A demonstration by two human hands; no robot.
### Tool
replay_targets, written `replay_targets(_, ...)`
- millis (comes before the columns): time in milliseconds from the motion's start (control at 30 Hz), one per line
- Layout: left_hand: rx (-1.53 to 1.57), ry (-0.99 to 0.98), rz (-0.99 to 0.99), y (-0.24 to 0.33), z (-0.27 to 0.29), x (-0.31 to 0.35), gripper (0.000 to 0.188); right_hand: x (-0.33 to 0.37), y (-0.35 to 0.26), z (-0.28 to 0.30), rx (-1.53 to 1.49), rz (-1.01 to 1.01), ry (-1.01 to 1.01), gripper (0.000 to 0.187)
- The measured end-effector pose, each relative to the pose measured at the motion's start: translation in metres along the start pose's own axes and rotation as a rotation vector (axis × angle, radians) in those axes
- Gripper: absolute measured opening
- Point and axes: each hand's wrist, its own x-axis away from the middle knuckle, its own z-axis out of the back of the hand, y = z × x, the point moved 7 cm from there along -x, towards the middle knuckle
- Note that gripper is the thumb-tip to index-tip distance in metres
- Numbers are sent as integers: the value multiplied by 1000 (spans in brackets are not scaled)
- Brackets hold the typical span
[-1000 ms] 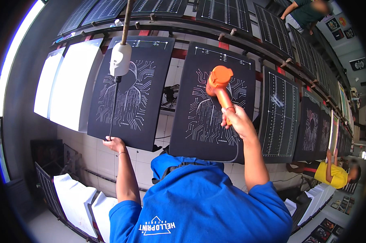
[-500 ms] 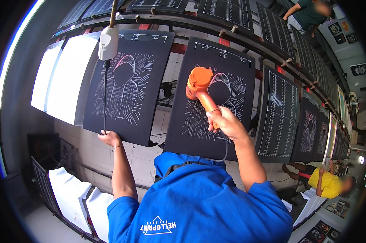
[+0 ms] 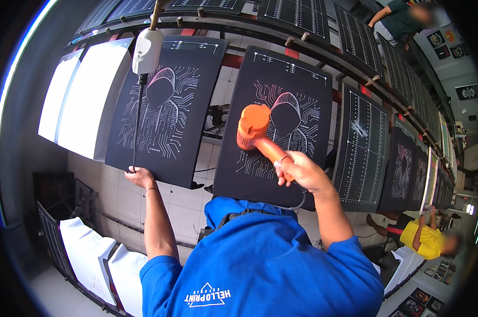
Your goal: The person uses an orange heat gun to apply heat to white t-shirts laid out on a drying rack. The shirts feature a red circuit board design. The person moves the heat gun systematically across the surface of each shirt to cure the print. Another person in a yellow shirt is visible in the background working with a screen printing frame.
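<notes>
My right hand [image 3: 304, 171] is wrapped round the handle of an orange hair dryer [image 3: 254, 126]. The dryer is held over the left part of a black printed panel [image 3: 315, 150], whose white-and-pink print shows a hooded figure with circuit lines. At the near edge of a matching black panel [image 3: 189, 169] on the left, my left hand [image 3: 140, 177] is closed on a black cord [image 3: 136, 132]. The cord runs up to a white hanging socket [image 3: 147, 51]. The dryer's own cable [image 3: 304, 198] dangles below my right hand.
White panels [image 3: 93, 100] stand at the left, and a dark panel with white marks [image 3: 361, 145] at the right. Behind runs a dark rail [image 3: 233, 25] with pegs. A person in yellow [image 3: 421, 239] sits at the right; another in dark green [image 3: 405, 22] is at the far right.
The hair dryer has moved slightly left and nearer to me, uncovering more of the hooded print. My left hand stays on the cord. The person in yellow has shifted their arms.
</notes>
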Motion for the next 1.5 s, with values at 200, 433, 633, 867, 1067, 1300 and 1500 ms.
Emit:
replay_targets(200, 0, 4, 1, 9, 3, 4, 49, -14, -5, 42, -37, 154, 293, 28)
replay_targets(433, -16, 5, -6, 1, 0, 0, 46, 3, 4, 41, -71, 104, 184, 30)
replay_targets(633, -30, 18, -8, 6, 0, 2, 44, 1, 10, 44, -65, 171, 321, 28)
replay_targets(867, -17, 0, 17, -1, 0, -1, 46, 18, 15, 34, -88, 50, 147, 30)
replay_targets(1067, -47, 23, -10, 6, 1, 3, 43, 9, 12, 43, -118, 171, 334, 26)
replay_targets(1300, -46, -4, 16, 7, 1, 3, 47, 9, 20, 15, -119, 106, 105, 37)
replay_targets(1500, -49, 54, -29, 3, 1, -1, 42, 14, 21, 29, -102, 127, 227, 33)
